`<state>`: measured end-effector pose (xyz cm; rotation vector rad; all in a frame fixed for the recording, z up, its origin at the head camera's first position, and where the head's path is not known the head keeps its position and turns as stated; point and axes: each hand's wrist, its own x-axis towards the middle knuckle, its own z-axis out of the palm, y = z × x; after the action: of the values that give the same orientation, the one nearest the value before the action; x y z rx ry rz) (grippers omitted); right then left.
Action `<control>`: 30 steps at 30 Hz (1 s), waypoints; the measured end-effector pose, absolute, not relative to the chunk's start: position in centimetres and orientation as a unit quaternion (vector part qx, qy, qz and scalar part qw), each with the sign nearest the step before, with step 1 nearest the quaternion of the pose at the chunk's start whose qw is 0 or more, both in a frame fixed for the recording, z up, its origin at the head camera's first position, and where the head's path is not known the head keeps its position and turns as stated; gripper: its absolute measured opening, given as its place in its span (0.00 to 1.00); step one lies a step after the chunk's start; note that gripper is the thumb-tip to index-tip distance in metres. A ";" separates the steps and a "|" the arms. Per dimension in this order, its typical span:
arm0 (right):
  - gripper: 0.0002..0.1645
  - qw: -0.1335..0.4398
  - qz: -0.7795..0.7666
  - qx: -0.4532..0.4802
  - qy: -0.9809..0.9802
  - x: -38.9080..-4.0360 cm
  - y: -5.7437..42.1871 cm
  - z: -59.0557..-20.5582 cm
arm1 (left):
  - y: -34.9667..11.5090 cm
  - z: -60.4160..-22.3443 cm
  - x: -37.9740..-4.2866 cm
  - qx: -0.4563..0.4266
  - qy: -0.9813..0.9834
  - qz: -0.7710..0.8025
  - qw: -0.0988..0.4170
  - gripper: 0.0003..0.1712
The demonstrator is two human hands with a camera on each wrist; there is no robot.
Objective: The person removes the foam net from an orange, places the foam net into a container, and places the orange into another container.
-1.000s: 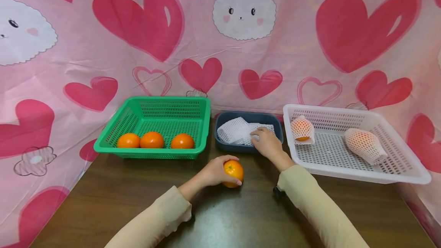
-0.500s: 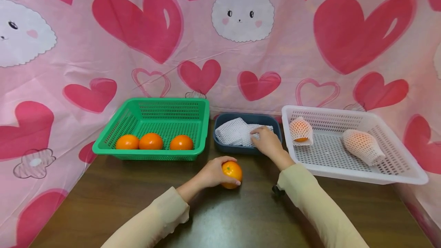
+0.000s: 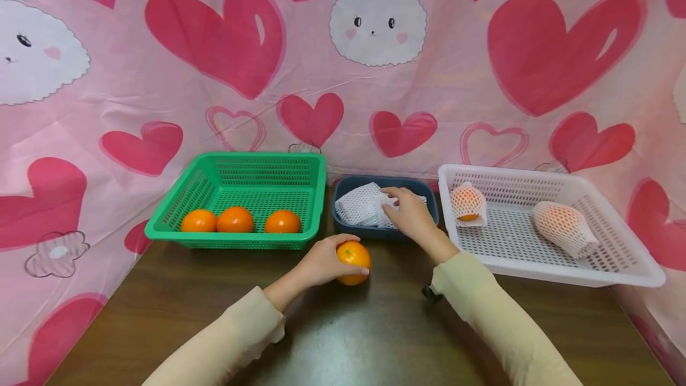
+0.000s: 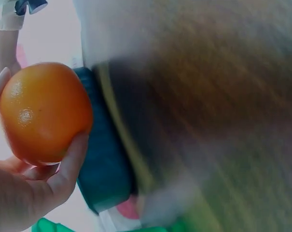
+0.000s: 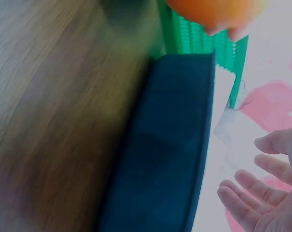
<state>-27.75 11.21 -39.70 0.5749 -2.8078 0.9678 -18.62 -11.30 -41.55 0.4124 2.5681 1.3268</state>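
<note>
My left hand (image 3: 321,262) grips an orange (image 3: 352,253) above the table in front of the dark blue box; in the left wrist view thumb and fingers curl round the orange (image 4: 47,111). White foam net sleeves (image 3: 356,202) lie in the dark blue box (image 3: 354,232). Over the right part of this box is my right hand (image 3: 411,216), its fingertips close above the nets in the head view. The right wrist view shows the right hand (image 5: 269,188) with fingers spread and nothing between them, beside the box wall (image 5: 160,145).
To the left stands a green basket (image 3: 316,195) with three oranges (image 3: 235,220) along its near side. A white basket (image 3: 536,270) on the right holds two oranges in foam nets (image 3: 563,228). A pink heart-patterned cloth (image 3: 241,40) hangs right behind the containers.
My left hand has moved slightly left and back with the orange. My right hand has risen a little from the nets and shifted left, its fingers spreading.
</note>
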 end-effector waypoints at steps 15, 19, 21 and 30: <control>0.23 -0.012 0.446 0.197 -0.873 -26.4 8.0 -39.3 | -14.0 -37.7 -17.4 0.135 0.879 0.454 0.047 0.35; 0.22 -0.044 0.508 0.192 -0.838 -26.0 6.5 -40.0 | -15.2 -36.8 -17.4 0.140 0.887 0.439 0.035 0.35; 0.22 -0.065 0.542 0.187 -0.817 -25.8 5.7 -40.3 | -15.9 -36.3 -17.5 0.140 0.890 0.433 0.029 0.35; 0.29 -0.185 0.659 0.133 -0.717 -24.6 2.3 -41.5 | -18.7 -34.6 -18.0 0.109 0.905 0.411 0.004 0.36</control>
<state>-24.65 2.26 -41.46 0.4736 -2.5640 2.3540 -18.02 -18.74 -34.59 0.3431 2.8354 1.2888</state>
